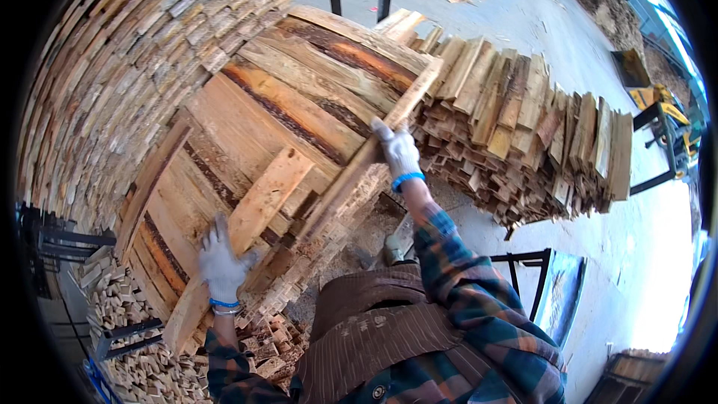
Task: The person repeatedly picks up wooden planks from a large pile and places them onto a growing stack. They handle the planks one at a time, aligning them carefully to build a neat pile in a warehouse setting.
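I stand at a stack of bark-edged boards (292, 116) on a grey floor (516, 22) (split timber (516, 120) piled alongside). My right hand (399, 154) grips a narrow board (342, 185); my left hand (222, 258) spreads over a pale plank (271, 188).

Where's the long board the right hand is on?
Near the middle of the head view: the long board slants along the plank layer's right edge, at the right hand, the slat pile right of its upper end.

Looks brightly lit, burns out to white on the floor (615, 243) at right, curves and blackens toward the edges.
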### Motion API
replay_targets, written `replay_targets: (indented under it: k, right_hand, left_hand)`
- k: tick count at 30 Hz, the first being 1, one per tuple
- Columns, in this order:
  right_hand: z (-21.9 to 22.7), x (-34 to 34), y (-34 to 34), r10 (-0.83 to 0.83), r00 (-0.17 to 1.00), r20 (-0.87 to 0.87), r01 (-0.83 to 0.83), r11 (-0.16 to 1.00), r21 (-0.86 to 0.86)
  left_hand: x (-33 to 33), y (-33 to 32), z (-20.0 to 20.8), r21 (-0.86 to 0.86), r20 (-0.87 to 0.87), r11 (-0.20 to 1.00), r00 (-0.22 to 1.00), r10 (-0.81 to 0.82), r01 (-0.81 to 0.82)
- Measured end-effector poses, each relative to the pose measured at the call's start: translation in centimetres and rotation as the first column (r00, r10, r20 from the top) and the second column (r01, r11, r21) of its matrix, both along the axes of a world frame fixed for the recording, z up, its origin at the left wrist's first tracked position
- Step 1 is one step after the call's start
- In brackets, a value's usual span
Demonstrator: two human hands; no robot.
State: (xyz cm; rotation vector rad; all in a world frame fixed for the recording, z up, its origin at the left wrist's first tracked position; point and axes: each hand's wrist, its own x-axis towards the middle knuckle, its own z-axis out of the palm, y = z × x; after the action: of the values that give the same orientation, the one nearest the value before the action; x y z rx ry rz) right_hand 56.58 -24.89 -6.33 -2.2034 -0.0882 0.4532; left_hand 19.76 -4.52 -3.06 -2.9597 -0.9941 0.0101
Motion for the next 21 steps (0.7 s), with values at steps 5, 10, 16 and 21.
replay_targets:
  k: [5,10,16,21]
  right_hand:
    - [8.0,0.1,-4.2,0.266,0.961,0.078,-0.269,0.962,0.038]
    - [13.6,6.3,3.6,0.772,0.406,0.488,-0.722,0.599,-0.347]
    - [12.6,8.9,23.1,0.952,-0.064,0.299,-0.680,0.178,-0.712]
    - [7.2,12.4,30.3,0.992,-0.039,0.120,-0.630,0.069,-0.773]
  left_hand:
    - [-0.7,0.0,-0.2,-0.045,0.095,0.993,0.989,0.111,-0.107]
    - [0.9,0.4,-0.7,-0.061,0.327,0.995,0.941,0.092,-0.076]
    - [0.4,-0.9,-0.1,0.087,0.367,0.913,0.865,0.342,-0.398]
    - [2.2,-0.6,0.6,-0.042,0.359,0.928,0.861,0.361,-0.371]
